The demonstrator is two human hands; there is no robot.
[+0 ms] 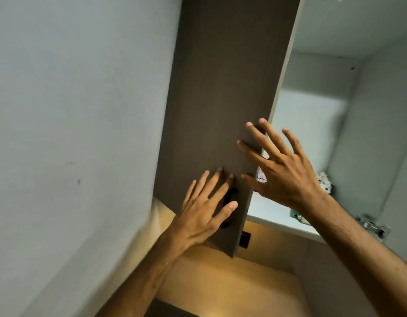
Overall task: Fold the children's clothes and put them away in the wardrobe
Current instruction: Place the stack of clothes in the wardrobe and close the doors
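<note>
A dark brown wardrobe door (220, 88) stands partly open in front of me, with a black handle (230, 202) near its lower edge. My left hand (204, 211) lies flat on the door's face over the handle, fingers spread, holding nothing. My right hand (282, 168) is spread at the door's free edge, fingers reaching onto the face. Behind it the white wardrobe compartment (312, 124) is open. Folded patterned clothes (324, 181) lie on its shelf (271, 213), mostly hidden by my right hand and forearm.
A plain grey wall (72, 133) fills the left. A metal hinge (371, 225) sits on the compartment's right side. Below the cabinet is a lit wooden recess (232, 282) with a black socket (244, 240).
</note>
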